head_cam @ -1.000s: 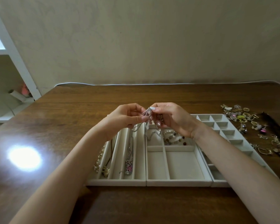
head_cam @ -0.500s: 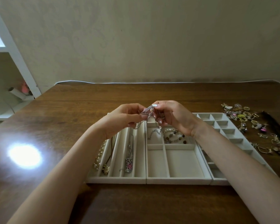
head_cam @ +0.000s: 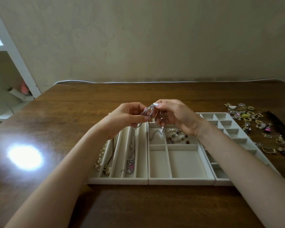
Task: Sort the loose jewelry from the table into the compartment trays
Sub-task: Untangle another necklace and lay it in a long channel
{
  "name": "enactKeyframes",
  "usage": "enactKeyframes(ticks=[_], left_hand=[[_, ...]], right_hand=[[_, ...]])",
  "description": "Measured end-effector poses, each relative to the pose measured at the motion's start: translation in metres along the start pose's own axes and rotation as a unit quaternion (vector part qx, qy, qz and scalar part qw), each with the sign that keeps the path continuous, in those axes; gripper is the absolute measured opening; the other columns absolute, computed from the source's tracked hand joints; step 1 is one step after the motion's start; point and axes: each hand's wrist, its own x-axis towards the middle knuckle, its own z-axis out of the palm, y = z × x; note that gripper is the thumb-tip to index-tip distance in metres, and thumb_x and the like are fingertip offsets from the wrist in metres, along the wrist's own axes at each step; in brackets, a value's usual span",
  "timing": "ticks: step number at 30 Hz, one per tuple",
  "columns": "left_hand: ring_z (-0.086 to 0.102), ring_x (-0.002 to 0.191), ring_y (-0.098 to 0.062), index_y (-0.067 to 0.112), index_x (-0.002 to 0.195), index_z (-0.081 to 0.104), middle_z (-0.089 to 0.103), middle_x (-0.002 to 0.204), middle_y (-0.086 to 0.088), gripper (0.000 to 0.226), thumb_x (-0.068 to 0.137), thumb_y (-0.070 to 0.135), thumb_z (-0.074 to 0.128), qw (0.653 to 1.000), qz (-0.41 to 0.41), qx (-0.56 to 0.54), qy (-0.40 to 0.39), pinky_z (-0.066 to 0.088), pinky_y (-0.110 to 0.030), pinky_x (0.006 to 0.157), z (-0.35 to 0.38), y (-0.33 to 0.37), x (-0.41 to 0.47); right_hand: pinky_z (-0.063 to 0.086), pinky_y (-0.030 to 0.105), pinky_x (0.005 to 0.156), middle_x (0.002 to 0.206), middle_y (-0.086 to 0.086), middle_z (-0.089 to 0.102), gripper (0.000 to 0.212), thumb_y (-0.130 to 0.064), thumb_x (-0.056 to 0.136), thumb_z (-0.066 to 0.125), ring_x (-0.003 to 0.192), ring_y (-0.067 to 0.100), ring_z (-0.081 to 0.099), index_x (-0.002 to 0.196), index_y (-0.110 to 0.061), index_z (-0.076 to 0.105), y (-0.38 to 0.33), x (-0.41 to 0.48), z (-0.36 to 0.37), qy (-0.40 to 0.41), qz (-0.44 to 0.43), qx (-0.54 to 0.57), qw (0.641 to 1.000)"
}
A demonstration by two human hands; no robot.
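Both hands are raised together over the far edge of the trays, each grasping the same chain (head_cam: 148, 111).

Left hand (head_cam: 128, 118): fingers curled, thumb and forefinger pinch the chain's left end.

Right hand (head_cam: 175, 118): forefinger tip and thumb pinch the right end, other fingers curled under. More metal shows inside those curled fingers, can't tell what it is.

Chain: thin, silver, bunched into a few short loops between the two pinches. One strand hangs from under the left hand toward the tray below.

Counts: 2 hands, 1 held chain, 3 trays touching side by side on the surface (head_cam: 72, 112).
- Left tray (head_cam: 118, 181), below the left hand: long narrow slots. Holds 1 pearl strand (head_cam: 100, 156), 1 gold pendant (head_cam: 107, 169) and 1 necklace with a pink pendant (head_cam: 131, 165).
- Middle tray (head_cam: 179, 181), below the right hand: 4 compartments show. 1 short chain (head_cam: 155, 134) lies in the far-left one. Beads (head_cam: 177, 137), pearl and brown, lie in the far-right one just under the right wrist; can't tell if that is one bracelet or two.
- Right tray (head_cam: 237, 134), under and beyond the right forearm: grid of small square cells, near part hidden by the arm.

Loose pile (head_cam: 253, 122): on the surface well right of the right hand, past the right tray. Small gold and silver pieces, some pink and yellow, too small and tangled to count.
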Motion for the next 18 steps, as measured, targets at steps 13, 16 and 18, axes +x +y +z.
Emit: enactKeyframes(ticks=[13,16,18], left_hand=[[0.043,0.055,-0.003,0.011,0.086,0.063,0.054,0.064,0.008,0.003,0.088,0.011,0.060,0.998,0.019,-0.010,0.057,0.038,-0.014,0.051,-0.0004,-0.0002,0.0011],[0.043,0.053,-0.003,0.010,0.085,0.062,0.057,0.061,0.011,0.011,0.092,0.015,0.055,0.997,0.018,-0.020,0.068,0.037,-0.014,0.050,-0.0004,0.0017,-0.0002],[0.043,0.053,-0.003,0.008,0.084,0.063,0.061,0.064,0.009,0.017,0.093,0.018,0.053,0.998,0.015,-0.018,0.063,0.036,-0.014,0.050,0.0001,0.0039,-0.0012]], right_hand=[[0.042,0.020,0.053,0.069,-0.004,0.060,0.011,-0.005,0.081,0.069,0.056,0.007,0.050,0.086,-0.013,0.063,0.0015,-0.0003,-0.0025,0.022,-0.017,-0.041,0.999],[0.042,0.017,0.052,0.070,-0.003,0.059,0.013,-0.002,0.081,0.068,0.057,0.005,0.050,0.088,-0.012,0.064,0.0032,0.0010,-0.0018,0.061,-0.016,-0.077,0.995],[0.038,0.015,0.048,0.066,-0.004,0.059,0.011,-0.001,0.082,0.067,0.054,0.005,0.046,0.085,-0.011,0.067,0.0049,0.0024,-0.0012,0.106,-0.019,-0.094,0.990]])
